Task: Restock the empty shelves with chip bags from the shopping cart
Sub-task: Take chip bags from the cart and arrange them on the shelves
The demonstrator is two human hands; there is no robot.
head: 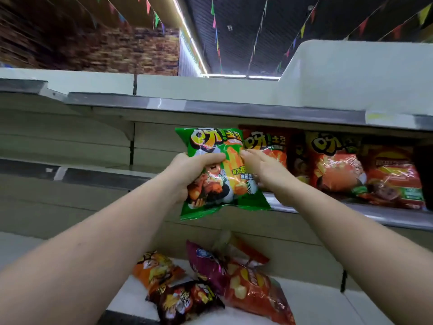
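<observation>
The green chip bag (218, 170) reads "呀!土豆" in large letters across its top, and the same "呀!土豆" logo tops the orange-red bag (269, 146) shelved just beside it

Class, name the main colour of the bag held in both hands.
Green bag, seen in the head view.

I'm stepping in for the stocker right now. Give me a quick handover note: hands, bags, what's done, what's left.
Left hand grips the green bag at its left edge; right hand holds its right edge, in front of the middle shelf.
Done: several red bags stand on that shelf, right of the green one.
Left: set the green bag beside them, then shelve the loose bags lying below. The shelf's left part looks bare.
</observation>
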